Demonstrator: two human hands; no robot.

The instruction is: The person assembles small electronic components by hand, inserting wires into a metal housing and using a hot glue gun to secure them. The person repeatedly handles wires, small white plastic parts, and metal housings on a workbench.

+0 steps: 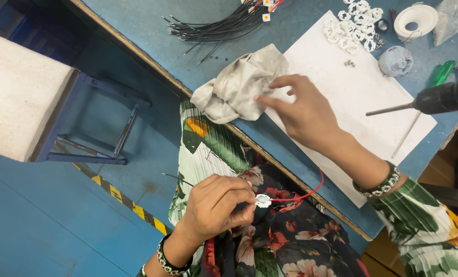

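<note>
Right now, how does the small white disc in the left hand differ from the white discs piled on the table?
The held disc is pinched in the left hand over the lap; the piled discs lie loose on the white sheet at the table's far end. The held disc has a red wire running from it; no wire shows on the piled discs. The held disc is single, the others heaped. All look small, round and white.

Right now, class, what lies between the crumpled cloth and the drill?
In the head view, the right hand over a white board lies between cloth and drill.
</note>
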